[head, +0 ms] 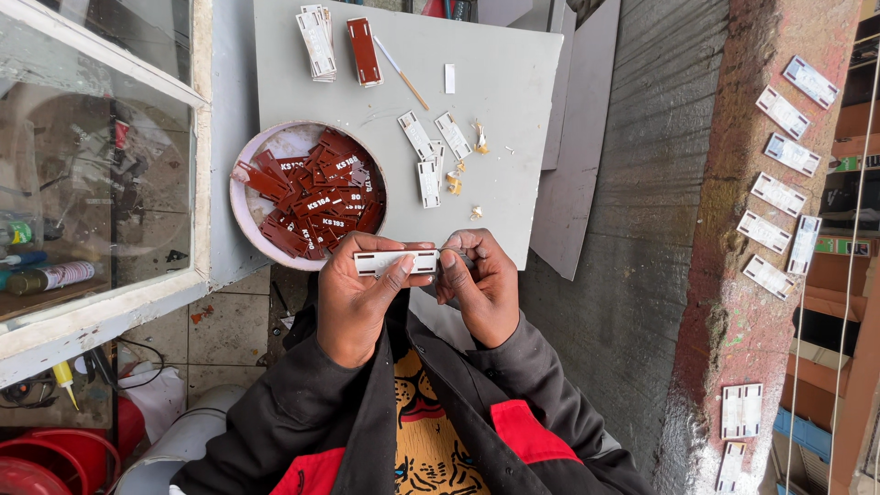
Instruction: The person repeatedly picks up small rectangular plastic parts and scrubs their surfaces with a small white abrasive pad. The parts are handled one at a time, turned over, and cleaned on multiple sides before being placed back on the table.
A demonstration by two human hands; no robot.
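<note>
One white tag, left hand, right hand.

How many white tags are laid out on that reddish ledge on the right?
10 in view: seven white tags spread along the reddish ledge in its upper part, from the top one down to, and three near the bottom. More may lie beyond the frame.

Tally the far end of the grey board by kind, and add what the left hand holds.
White tag stack: 1
Brown tag stack: 1
Thin stick: 1
Small white strip: 1
White tag in the left hand: 1
Total: 5
</note>
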